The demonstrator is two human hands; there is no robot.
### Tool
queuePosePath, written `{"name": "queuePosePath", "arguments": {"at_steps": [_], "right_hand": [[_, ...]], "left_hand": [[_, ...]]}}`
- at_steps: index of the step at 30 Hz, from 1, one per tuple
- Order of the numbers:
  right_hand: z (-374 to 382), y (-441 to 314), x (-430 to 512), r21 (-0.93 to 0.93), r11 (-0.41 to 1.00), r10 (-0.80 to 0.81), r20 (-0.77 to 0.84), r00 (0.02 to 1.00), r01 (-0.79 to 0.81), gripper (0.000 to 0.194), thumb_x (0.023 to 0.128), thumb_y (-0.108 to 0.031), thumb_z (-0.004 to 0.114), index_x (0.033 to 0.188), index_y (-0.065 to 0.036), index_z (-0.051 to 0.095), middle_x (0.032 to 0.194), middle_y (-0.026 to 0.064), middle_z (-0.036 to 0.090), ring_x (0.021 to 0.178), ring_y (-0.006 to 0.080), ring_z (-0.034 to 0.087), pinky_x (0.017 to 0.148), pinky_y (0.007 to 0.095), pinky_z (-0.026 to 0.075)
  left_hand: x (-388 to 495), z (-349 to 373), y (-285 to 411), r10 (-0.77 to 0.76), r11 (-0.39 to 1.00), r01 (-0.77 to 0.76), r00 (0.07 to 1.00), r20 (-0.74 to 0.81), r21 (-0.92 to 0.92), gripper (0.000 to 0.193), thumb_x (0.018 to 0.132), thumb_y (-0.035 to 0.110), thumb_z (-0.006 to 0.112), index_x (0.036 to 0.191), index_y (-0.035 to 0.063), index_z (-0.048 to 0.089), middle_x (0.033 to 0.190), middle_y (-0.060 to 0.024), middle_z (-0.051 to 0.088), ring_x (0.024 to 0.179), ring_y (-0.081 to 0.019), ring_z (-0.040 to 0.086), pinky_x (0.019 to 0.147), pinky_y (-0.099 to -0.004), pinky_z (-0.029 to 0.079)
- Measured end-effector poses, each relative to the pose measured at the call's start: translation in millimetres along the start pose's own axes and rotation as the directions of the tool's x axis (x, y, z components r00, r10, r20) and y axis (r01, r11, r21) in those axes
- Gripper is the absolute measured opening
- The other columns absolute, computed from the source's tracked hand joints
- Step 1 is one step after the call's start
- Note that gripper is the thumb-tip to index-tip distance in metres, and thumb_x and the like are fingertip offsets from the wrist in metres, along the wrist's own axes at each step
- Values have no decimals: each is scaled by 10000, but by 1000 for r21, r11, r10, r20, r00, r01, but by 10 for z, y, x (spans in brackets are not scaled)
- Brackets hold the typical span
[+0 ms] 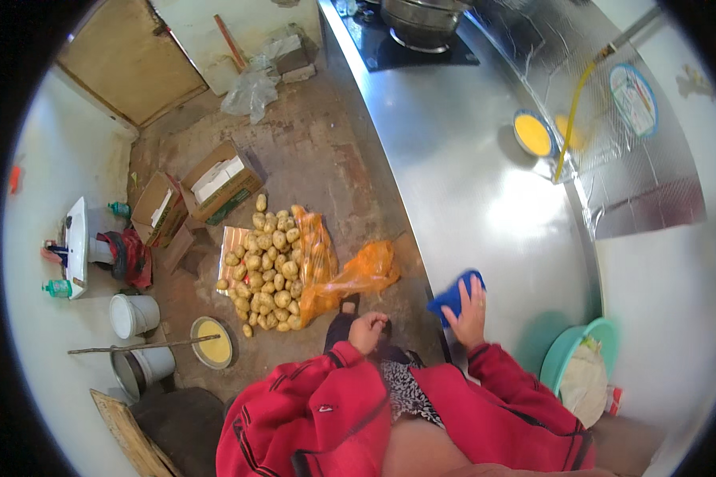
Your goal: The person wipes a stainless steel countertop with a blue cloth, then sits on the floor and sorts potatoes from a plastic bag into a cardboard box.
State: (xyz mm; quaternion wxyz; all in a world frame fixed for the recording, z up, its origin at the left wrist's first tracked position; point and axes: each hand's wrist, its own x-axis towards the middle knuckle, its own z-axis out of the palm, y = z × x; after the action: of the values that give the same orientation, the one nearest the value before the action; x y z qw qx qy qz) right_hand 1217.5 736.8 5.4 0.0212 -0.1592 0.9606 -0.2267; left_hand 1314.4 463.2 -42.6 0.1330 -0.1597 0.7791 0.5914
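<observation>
My right hand (470, 313) lies on a folded blue cloth (453, 297) at the near left edge of the stainless steel counter (453, 161), fingers spread over it. Its palm side is hidden. In front of my body, over the floor, my left hand (368, 333) is loosely curled, and I see nothing in it. Beyond that hand an orange mesh sack (322, 256) lies on the floor beside a heap of potatoes (268, 268). Further along the counter, a blue-rimmed bowl (534, 134) of yellow contents stands near the foil-covered wall.
A steel pot (422, 24) sits on the black cooktop (376, 50). At the counter's near right is a green basin (607, 343). On the floor are open cardboard boxes (230, 194), white buckets (132, 316) and a bowl (213, 343) with a stick (143, 346) across it.
</observation>
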Motion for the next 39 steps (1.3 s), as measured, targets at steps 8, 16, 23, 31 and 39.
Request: {"name": "queuePosePath", "arguments": {"at_steps": [8,16,23,31,39], "right_hand": [[523,-378,1610,-120,992,23,-183,983,-46,634,881,-306,681,1422,-50,470,1545,277,297,1443,435,267,1180,580,205],[1066,-762,4022,-111,990,-116,-319,941,85,557,867,-335,681,1345,-83,544,1481,231,417,1390,407,361,1139,537,286],[1131,-992,4244,-145,959,-280,-333,900,245,497,790,-230,716,1263,-133,597,1366,178,515,1288,360,474,1077,488,374],[795,-530,1810,-73,996,-67,-317,946,46,572,774,-183,733,1315,-134,555,1435,162,474,1348,336,440,1133,497,344],[289,-215,-809,105,939,344,-373,862,-329,711,767,-374,769,1387,-146,507,1534,141,395,1440,312,342,1206,518,219]], "left_hand": [[425,-404,-105,23,996,-31,995,-98,-80,177,906,66,604,1055,27,691,915,-118,720,862,-216,698,788,-328,538],[720,-1072,-264,59,997,-66,991,-122,-51,171,938,4,566,1065,-1,680,985,-90,708,882,-171,668,831,-300,522],[1135,-1197,-660,160,987,-160,987,-2,-27,189,948,-3,571,1115,-4,659,992,-59,679,951,-164,635,867,-294,504],[1705,-406,814,450,882,-470,860,242,27,605,899,-89,531,1480,31,415,1334,-146,535,1201,-252,543,990,-368,462],[769,1083,1048,470,485,-860,407,783,156,630,815,-82,503,1437,5,449,1445,-237,465,1315,-412,465,1098,-456,395]]}}
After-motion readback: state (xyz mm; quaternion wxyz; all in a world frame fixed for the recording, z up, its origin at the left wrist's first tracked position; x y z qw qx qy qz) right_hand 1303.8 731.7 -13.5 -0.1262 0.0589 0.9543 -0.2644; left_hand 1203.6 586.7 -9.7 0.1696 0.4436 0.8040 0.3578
